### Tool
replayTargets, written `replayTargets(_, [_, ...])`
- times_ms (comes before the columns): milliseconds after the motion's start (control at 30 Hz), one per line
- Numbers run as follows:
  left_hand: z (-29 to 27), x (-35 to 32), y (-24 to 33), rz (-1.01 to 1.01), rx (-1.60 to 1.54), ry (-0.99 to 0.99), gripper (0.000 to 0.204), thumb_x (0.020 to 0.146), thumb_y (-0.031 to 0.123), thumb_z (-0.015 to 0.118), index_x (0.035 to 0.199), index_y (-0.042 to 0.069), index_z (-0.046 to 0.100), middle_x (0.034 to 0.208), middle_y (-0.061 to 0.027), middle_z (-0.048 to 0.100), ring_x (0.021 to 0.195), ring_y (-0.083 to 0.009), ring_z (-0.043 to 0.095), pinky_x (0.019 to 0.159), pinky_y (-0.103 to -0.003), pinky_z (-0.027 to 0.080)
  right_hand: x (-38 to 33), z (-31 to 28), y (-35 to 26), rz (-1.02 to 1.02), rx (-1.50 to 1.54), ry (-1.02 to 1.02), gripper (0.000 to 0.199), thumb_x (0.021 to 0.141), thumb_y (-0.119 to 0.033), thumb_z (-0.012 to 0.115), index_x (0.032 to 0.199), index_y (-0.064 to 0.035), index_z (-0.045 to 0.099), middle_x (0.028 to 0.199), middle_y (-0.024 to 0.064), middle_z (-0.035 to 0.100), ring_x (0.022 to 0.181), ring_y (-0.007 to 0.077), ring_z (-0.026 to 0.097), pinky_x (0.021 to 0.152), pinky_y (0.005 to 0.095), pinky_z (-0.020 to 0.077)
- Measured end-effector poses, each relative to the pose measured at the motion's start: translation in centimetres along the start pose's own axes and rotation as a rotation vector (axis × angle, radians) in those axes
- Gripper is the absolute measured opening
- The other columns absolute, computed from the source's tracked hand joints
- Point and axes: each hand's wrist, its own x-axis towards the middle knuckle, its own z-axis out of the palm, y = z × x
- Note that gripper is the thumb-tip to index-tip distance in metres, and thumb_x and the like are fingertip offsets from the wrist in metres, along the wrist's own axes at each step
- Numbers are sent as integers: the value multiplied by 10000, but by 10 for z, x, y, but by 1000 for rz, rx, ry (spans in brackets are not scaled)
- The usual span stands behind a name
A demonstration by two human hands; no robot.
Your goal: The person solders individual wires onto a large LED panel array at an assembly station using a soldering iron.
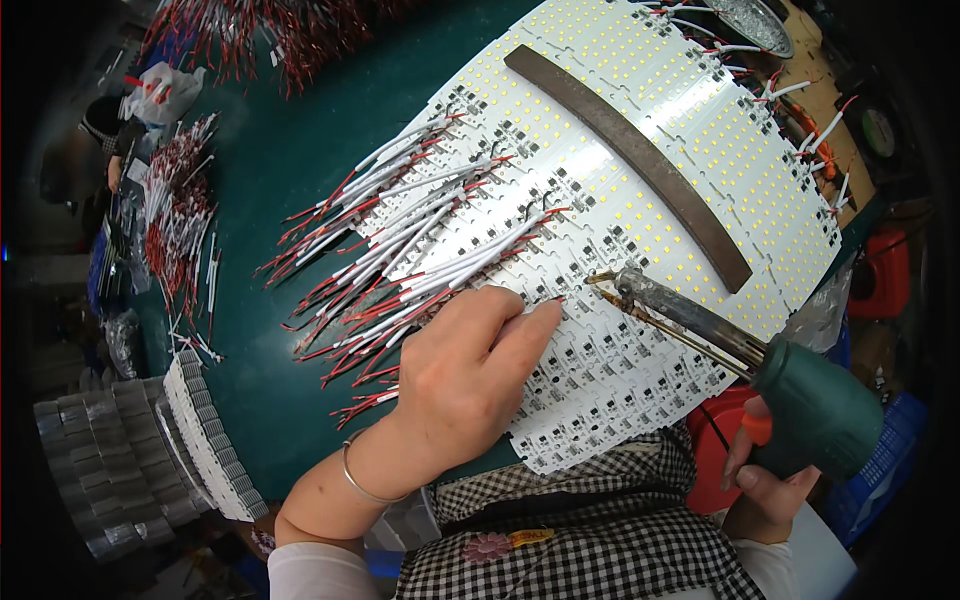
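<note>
The left hand reaches over the lower part of the overlapping white LED circuit boards, its fingers curled and drawn close together, with the thumb hidden beneath; the fingertips pinch a thin wire, of which only the small reddish end shows. The right hand is wrapped around the handle of a green soldering gun, 1 finger up beside the orange trigger and the grip closed; the remaining fingers are mostly hidden by the handle. The gun's barrel points up and left across the boards, its tip just beyond the left fingertips; whether it touches a board cannot be told. The boards lie fanned on a dark green tabletop, 1 brown flat bar resting across them. White, red-ended wires lie in rows along their left side, near the left hand.
</note>
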Motion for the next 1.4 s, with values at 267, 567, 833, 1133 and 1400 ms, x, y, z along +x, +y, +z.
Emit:
replayTargets(267, [3,1,3,-72,-41,-10,353,632,-87,584,971,-6,634,750,-103,529,617,-250,557,499,-335,462,-3,6,0,72,13,45,643,659,-3,731,1204,158,432,1061,254,573,569,201,600,409,262,509])
replayTargets(567, [5,-2,3,-119,-114,6,386,619,-118,568,987,-18,629,783,-124,552,642,-274,577,536,-356,476,7,16,-3,135,-58,-108,622,674,-17,709,1232,94,457,809,169,580,576,197,575,475,275,483])
replayTargets(833, [5,-2,3,-101,-100,12,398,623,-115,573,1006,-16,621,789,-121,548,634,-267,571,518,-351,468,8,22,-1,152,-83,-69,449,667,-11,703,1061,46,496,778,148,560,608,188,564,502,273,488])
replayTargets(1133, [7,-2,5,-119,-49,62,435,576,-163,535,950,6,679,750,-105,585,601,-225,576,509,-302,460,4,8,-6,59,-352,-178,531,655,-15,701,1118,112,474,919,181,563,522,188,555,404,276,465])
replayTargets(1400, [5,0,5,-93,-37,9,376,630,-105,576,988,-3,628,779,-103,555,611,-249,570,486,-337,464,-1,0,6,-5,-22,26,660,670,-18,717,1213,180,400,1104,261,550,525,180,569,382,258,497])
